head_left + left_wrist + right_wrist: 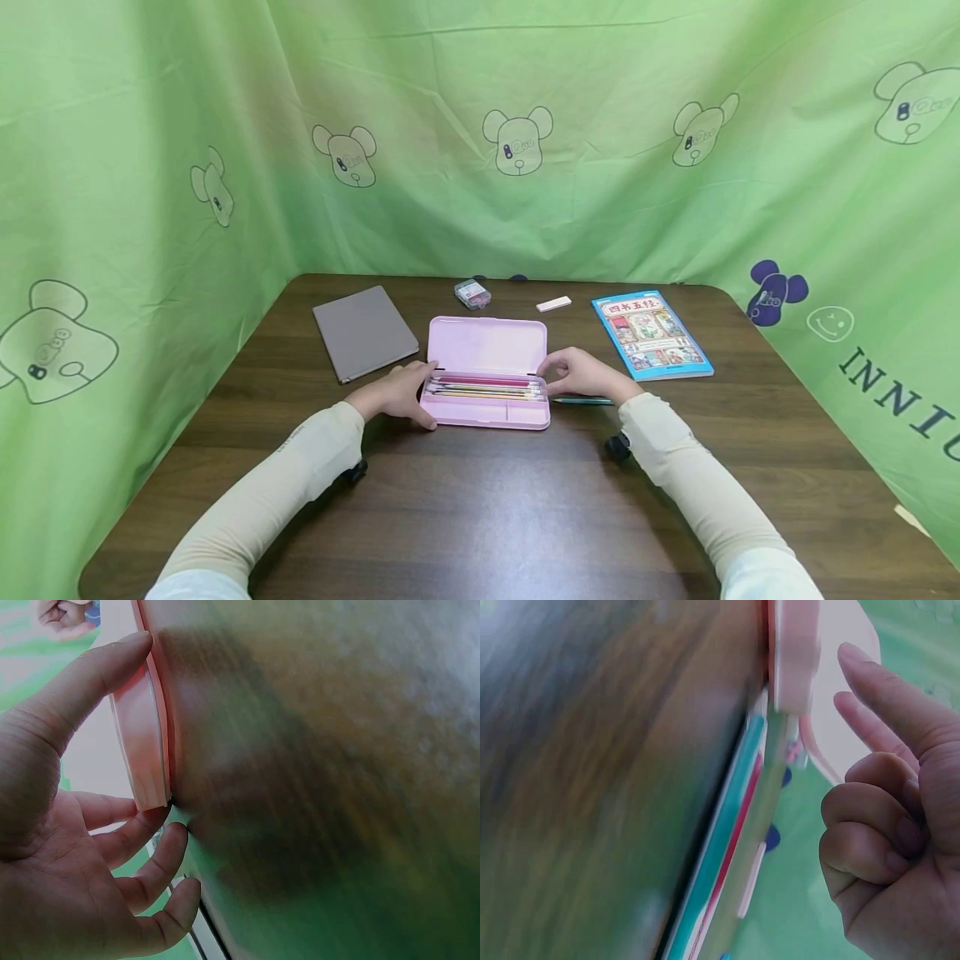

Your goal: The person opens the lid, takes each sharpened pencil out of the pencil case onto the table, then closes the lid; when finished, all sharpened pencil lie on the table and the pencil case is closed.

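Green curtain behind, dark table. Our left hand grips the case at its left end, thumb near, fingers far; our right hand holds nothing, at the right end, contact unclear. Case sits mid-table, long axis left-right, lid tipped far. Pencil just right; free room near side.

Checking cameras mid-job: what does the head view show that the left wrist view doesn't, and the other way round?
Only the head view shows the pencils inside the pink case, the sleeves and the lettering on the green curtain.

Only the left wrist view shows the palm of the left hand.

Both show the case, both hands, the tabletop and the curtain, though the right hand is cut off at the wrist view's top edge.
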`<state>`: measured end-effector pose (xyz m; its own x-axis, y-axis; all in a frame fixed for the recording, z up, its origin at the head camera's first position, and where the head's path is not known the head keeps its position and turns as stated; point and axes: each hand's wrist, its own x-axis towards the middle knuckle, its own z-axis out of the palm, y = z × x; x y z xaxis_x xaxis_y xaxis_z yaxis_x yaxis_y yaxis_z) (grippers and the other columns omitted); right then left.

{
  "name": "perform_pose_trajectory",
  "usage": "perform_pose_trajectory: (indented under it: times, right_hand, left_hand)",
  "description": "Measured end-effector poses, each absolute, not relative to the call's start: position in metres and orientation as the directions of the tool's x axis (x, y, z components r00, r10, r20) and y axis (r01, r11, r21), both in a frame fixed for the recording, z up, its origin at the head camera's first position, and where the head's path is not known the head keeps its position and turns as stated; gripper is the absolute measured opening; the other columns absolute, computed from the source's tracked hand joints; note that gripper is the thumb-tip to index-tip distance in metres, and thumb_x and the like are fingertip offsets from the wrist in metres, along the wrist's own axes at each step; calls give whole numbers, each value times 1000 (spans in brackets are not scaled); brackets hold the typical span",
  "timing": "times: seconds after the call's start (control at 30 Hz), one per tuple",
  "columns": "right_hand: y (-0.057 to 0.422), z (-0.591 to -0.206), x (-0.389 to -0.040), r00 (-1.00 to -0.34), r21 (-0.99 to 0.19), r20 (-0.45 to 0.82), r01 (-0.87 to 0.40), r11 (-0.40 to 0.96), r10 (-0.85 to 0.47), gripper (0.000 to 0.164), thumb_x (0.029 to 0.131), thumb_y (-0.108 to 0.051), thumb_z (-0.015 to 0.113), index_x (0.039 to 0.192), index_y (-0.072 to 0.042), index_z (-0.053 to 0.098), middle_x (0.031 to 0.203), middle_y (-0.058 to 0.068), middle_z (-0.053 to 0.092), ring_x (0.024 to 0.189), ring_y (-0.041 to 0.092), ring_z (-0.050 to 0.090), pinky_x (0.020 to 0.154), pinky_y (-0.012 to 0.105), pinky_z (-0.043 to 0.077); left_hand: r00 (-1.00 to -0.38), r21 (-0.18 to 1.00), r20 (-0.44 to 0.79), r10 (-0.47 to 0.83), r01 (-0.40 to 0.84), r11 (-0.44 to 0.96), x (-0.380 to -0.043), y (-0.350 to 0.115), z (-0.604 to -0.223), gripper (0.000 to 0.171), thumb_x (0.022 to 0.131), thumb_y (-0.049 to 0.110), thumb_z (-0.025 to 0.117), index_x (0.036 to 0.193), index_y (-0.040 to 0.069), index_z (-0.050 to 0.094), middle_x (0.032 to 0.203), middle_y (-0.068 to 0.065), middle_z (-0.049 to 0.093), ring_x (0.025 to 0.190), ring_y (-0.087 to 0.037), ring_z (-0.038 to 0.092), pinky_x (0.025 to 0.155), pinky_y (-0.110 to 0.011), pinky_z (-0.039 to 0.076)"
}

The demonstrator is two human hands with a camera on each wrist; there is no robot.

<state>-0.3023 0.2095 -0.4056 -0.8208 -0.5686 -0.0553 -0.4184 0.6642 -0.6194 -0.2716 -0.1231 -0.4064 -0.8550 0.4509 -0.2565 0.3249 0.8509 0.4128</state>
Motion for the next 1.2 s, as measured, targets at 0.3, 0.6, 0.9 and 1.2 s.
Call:
perform_pose_trajectory:
  times: [0.3, 0.6, 0.9, 1.2]
  right_hand:
    - [194, -408, -302, -789, -554, -110, -456, 696, -604, 23, 77, -18, 74, 96, -6, 70, 66, -3, 51, 59, 10, 42, 57, 23, 38]
    - [190, -406, -304, -775, -492, -109, -502, 712, -622, 22, 77, -20, 75, 94, -6, 72, 68, -3, 57, 63, 9, 47, 59, 23, 40]
    - [187, -405, -305, -757, -506, -120, -510, 696, -642, 18, 75, -16, 75, 89, -4, 71, 63, -4, 53, 59, 7, 44, 56, 22, 38]
    - [188, -409, -309, -728, -503, -117, -543, 673, -675, 12, 77, -17, 74, 80, -5, 71, 59, -6, 50, 56, 6, 42, 54, 21, 36]
  left_hand:
    - [-852, 418, -255, 456, 328, 847, -273, -124, -408, 107, 66, 38, 81, 147, 6, 19, 146, -16, 31, 128, -38, 32, 103, -51, 31]
    - [-850, 444, -252, 462, 323, 836, -273, -125, -407, 106, 67, 37, 81, 148, 6, 19, 147, -16, 29, 129, -39, 29, 104, -53, 29]
    - [-847, 447, -265, 461, 315, 837, -273, -125, -408, 106, 67, 37, 80, 148, 7, 19, 147, -15, 29, 129, -38, 29, 104, -53, 29]
    - [-847, 442, -247, 470, 333, 833, -273, -125, -405, 105, 67, 37, 80, 148, 7, 19, 146, -16, 31, 126, -37, 32, 103, -51, 31]
